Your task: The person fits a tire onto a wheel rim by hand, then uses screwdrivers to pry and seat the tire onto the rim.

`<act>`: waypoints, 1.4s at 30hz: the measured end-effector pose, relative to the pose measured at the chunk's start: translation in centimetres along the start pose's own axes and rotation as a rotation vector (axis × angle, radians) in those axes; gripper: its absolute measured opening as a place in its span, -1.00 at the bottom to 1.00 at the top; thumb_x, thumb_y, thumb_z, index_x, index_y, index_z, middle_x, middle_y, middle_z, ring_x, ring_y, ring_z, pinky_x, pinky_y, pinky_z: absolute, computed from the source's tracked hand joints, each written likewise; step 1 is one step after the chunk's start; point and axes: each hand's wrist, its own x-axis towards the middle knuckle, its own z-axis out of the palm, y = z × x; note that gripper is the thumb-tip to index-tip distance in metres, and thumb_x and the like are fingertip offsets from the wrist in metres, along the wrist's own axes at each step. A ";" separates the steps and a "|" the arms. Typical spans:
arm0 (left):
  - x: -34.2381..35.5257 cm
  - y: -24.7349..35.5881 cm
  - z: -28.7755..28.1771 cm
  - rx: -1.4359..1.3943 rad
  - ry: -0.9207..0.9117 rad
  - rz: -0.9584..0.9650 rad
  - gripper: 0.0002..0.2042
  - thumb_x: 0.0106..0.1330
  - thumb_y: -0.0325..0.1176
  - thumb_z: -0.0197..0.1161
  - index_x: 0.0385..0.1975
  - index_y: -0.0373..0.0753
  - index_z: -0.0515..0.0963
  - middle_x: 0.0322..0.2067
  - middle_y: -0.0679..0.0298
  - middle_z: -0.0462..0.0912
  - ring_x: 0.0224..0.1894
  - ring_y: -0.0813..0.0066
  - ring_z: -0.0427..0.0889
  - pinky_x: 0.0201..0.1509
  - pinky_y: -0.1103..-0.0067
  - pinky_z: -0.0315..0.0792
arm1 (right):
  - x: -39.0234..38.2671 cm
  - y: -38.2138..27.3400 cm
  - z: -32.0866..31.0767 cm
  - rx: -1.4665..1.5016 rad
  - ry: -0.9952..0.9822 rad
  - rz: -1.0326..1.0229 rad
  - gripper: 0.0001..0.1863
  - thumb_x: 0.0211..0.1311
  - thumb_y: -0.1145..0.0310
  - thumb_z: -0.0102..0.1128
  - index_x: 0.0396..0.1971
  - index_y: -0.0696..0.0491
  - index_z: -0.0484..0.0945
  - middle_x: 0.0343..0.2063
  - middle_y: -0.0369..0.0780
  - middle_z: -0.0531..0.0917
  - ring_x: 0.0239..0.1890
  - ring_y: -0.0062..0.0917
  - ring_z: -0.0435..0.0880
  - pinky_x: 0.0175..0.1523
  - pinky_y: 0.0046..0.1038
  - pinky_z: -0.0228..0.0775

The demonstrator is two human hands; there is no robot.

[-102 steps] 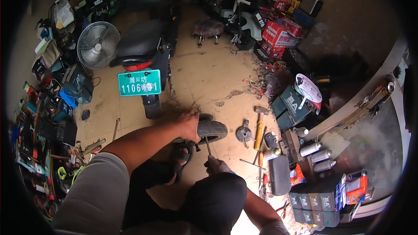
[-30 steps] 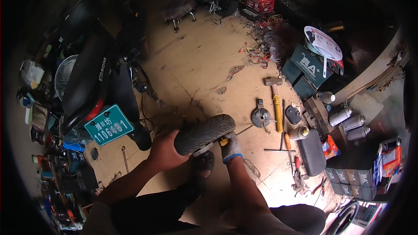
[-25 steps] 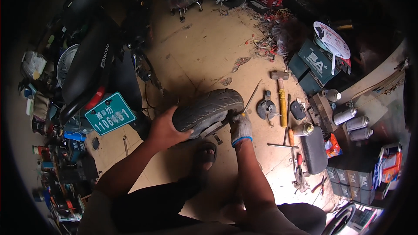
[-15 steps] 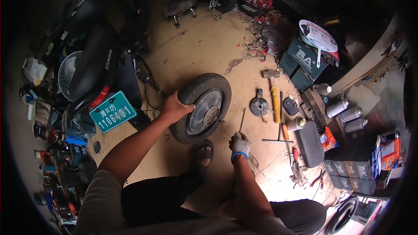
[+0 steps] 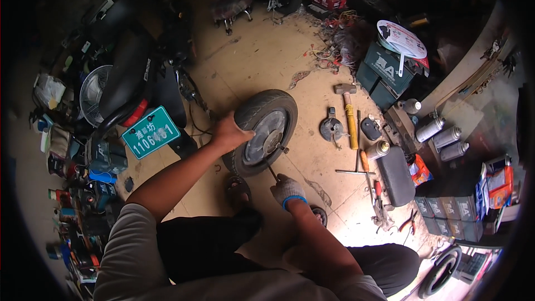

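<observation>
My left grip [image 5: 229, 133] is closed on the wheel [image 5: 267, 128] at its 9 o'clock, thumb over the side, fingers passing out of sight behind the tread. I take this hold to be for steadiness: the wheel leans, its hub face turned toward 3 o'clock and up at me, and let go it might roll or tip. It stands right in front of me, above my left foot [image 5: 239, 190] in view, its axle [image 5: 284, 149] poking out toward 4 o'clock.

My gloved right grip [image 5: 288, 187] is wrapped round a thin rod [image 5: 273, 173] that meets the wheel near 6 o'clock; whether the tip is lodged there or only rests, I can't tell. The glove probably spares that palm from hard metal.

The hammer [image 5: 350, 121] and black disc [image 5: 331, 130] lie on the floor [image 5: 251, 61] toward 3 o'clock, the T-wrench [image 5: 355, 172] toward 4, likely so my right arm can reach them without crossing over. The bike [image 5: 125, 72] stands apart at 10 o'clock.

My left forearm slants in from 8 o'clock, elbow bent outward; the right rises from 5, inside my right knee [image 5: 390, 262], knuckles up.
</observation>
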 end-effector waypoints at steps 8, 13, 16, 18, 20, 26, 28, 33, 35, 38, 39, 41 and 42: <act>-0.4 -0.2 0.0 0.035 -0.027 -0.020 -0.19 -0.04 -0.07 0.70 0.17 -0.45 0.54 0.02 -0.19 0.75 0.11 -0.09 0.75 0.22 0.26 0.61 | 8.2 0.7 -8.6 -0.553 -0.627 -0.909 -0.75 0.33 0.24 0.35 -0.21 0.14 0.68 -0.27 -0.11 0.83 -0.14 -0.38 0.87 -0.08 -0.32 0.71; -0.7 0.5 -0.5 0.127 -0.013 -0.085 -0.20 -0.03 -0.07 0.68 0.15 -0.48 0.53 0.01 -0.21 0.75 0.10 -0.12 0.76 0.21 0.26 0.62 | 13.2 -1.2 -5.3 -0.476 -0.721 -0.359 -0.69 0.32 0.14 0.33 -0.34 0.10 0.80 -0.21 -0.13 0.86 -0.10 -0.26 0.86 0.03 -0.25 0.72; -1.3 1.0 -0.8 0.110 -0.015 -0.076 -0.22 -0.03 -0.08 0.68 0.13 -0.47 0.54 -0.01 -0.21 0.75 0.09 -0.14 0.76 0.20 0.26 0.63 | 15.4 -2.6 -4.6 -0.431 -0.762 -0.382 -0.70 0.31 0.16 0.31 -0.32 0.10 0.81 -0.19 -0.10 0.85 -0.09 -0.23 0.86 0.02 -0.23 0.72; -1.5 1.2 -0.9 0.096 -0.006 -0.075 -0.24 -0.03 -0.08 0.67 0.11 -0.47 0.55 -0.01 -0.22 0.76 0.08 -0.14 0.76 0.20 0.26 0.63 | 16.7 -3.4 -5.4 -0.387 -0.801 -0.301 -0.71 0.30 0.17 0.29 -0.30 0.10 0.81 -0.17 -0.08 0.85 -0.08 -0.20 0.86 0.02 -0.21 0.71; -1.4 1.2 -0.8 0.082 0.005 -0.069 -0.25 -0.02 -0.09 0.66 0.11 -0.47 0.55 -0.02 -0.22 0.76 0.08 -0.14 0.76 0.20 0.26 0.63 | 17.5 -4.2 -6.6 -0.391 -0.806 -0.308 -0.71 0.29 0.19 0.27 -0.28 0.10 0.82 -0.16 -0.06 0.85 -0.08 -0.18 0.86 0.01 -0.19 0.71; -0.9 1.1 -0.6 0.034 0.005 -0.087 -0.28 0.01 -0.13 0.65 0.12 -0.44 0.56 0.01 -0.18 0.76 0.10 -0.09 0.77 0.22 0.27 0.63 | 15.2 -5.1 -6.9 -0.590 -0.609 -0.313 -0.69 0.26 0.23 0.22 -0.23 0.09 0.84 -0.11 0.00 0.84 -0.05 -0.11 0.85 0.00 -0.14 0.70; -1.0 1.1 -0.6 0.061 -0.005 -0.122 -0.31 0.04 -0.17 0.66 0.16 -0.39 0.57 0.04 -0.11 0.77 0.13 -0.04 0.77 0.24 0.30 0.61 | 12.7 -4.6 -6.4 -0.612 -0.499 -0.229 -0.68 0.26 0.24 0.20 -0.21 0.09 0.84 -0.09 0.02 0.84 -0.04 -0.09 0.85 0.00 -0.13 0.70; -0.8 1.2 -0.4 0.027 -0.001 -0.143 -0.35 0.08 -0.19 0.65 0.15 -0.39 0.58 0.02 -0.09 0.79 0.10 0.00 0.78 0.23 0.31 0.61 | 6.5 -2.1 -6.0 -0.637 -0.271 -0.167 -0.64 0.34 0.19 0.16 -0.14 0.06 0.85 -0.12 0.03 0.84 -0.01 -0.03 0.84 0.08 -0.08 0.69; -0.6 1.0 -0.4 0.026 0.017 -0.129 -0.37 0.09 -0.17 0.65 0.11 -0.39 0.61 -0.02 -0.08 0.80 0.07 0.04 0.80 0.21 0.33 0.62 | 5.1 -1.4 -5.6 -0.582 -0.234 -0.125 -0.66 0.35 0.22 0.18 -0.13 0.04 0.86 -0.08 -0.01 0.84 0.02 -0.07 0.84 0.10 -0.09 0.69; 0.1 0.5 -0.6 -0.005 0.011 -0.108 -0.35 0.05 -0.09 0.65 0.05 -0.42 0.63 -0.01 -0.16 0.79 0.08 -0.05 0.79 0.20 0.30 0.64 | 3.2 -0.5 -4.7 -0.471 -0.178 -0.062 -0.63 0.45 0.09 0.17 -0.10 0.01 0.85 -0.08 -0.01 0.84 0.03 -0.07 0.83 0.11 -0.07 0.68; 0.3 0.4 -0.6 -0.010 0.014 -0.105 -0.35 0.05 -0.09 0.65 0.04 -0.42 0.63 -0.02 -0.16 0.79 0.07 -0.05 0.79 0.19 0.30 0.64 | 2.6 -0.2 -4.3 -0.425 -0.157 -0.046 -0.60 0.47 0.06 0.15 -0.09 0.01 0.84 -0.09 -0.01 0.84 0.03 -0.06 0.83 0.12 -0.06 0.67; 0.9 0.3 -0.6 -0.026 0.016 -0.109 -0.36 0.05 -0.07 0.66 0.02 -0.42 0.64 -0.03 -0.15 0.80 0.06 -0.04 0.80 0.18 0.29 0.65 | 1.3 0.3 -3.4 -0.347 -0.127 0.027 -0.53 0.51 -0.04 0.11 -0.08 0.03 0.82 -0.10 0.01 0.84 0.01 -0.03 0.82 0.12 -0.04 0.65; 1.1 0.3 -0.6 -0.033 0.024 -0.092 -0.36 0.05 -0.07 0.66 0.02 -0.42 0.65 -0.04 -0.14 0.80 0.05 -0.04 0.80 0.17 0.29 0.65 | 0.7 0.5 -2.8 -0.319 -0.120 0.089 -0.48 0.52 -0.11 0.09 -0.09 0.05 0.80 -0.12 0.02 0.83 0.00 -0.01 0.81 0.12 -0.03 0.63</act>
